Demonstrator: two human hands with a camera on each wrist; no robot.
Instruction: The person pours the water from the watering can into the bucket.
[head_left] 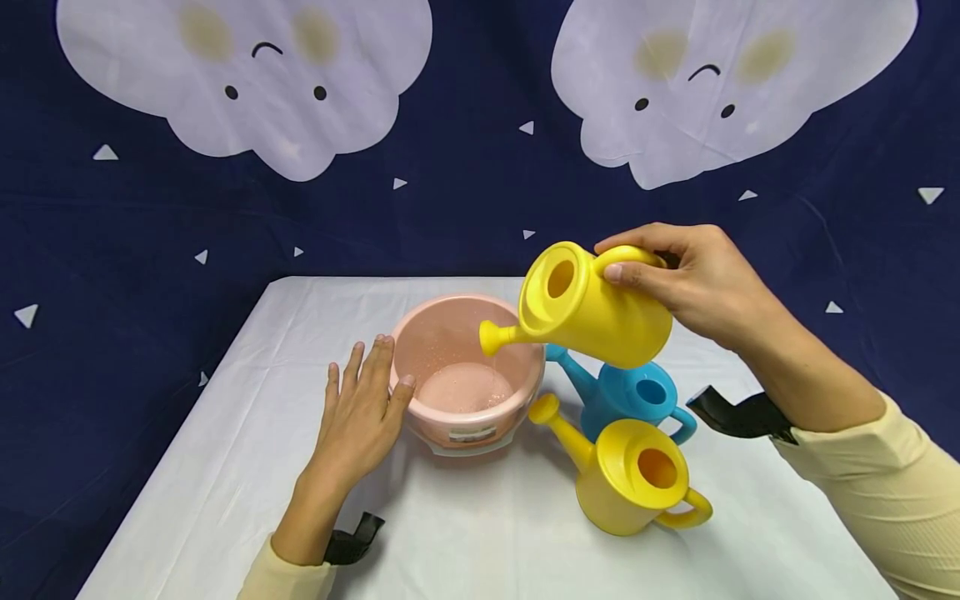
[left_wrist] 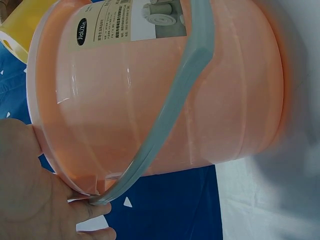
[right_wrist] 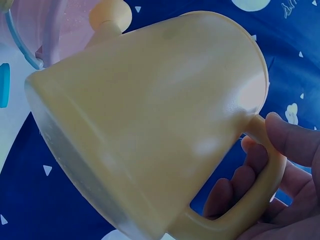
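Observation:
My right hand (head_left: 705,283) grips the handle of a yellow watering can (head_left: 615,321), fingers curled round it in the right wrist view. The can is tilted, its spout head over a pink bucket (head_left: 468,425). Clear liquid with bubbles lies in the bucket's bottom. My left hand (head_left: 363,408) rests against the bucket's left rim with fingers mostly straight. In the left wrist view, the bucket's grey handle (left_wrist: 167,110) hangs down its side, below a printed label (left_wrist: 130,22).
A second yellow watering can (head_left: 626,475) stands right of the bucket, near a blue watering can (head_left: 626,396) partly behind it. A white cloth (head_left: 210,467) covers the table. Behind hangs a dark blue curtain (head_left: 465,225) with clouds and triangles.

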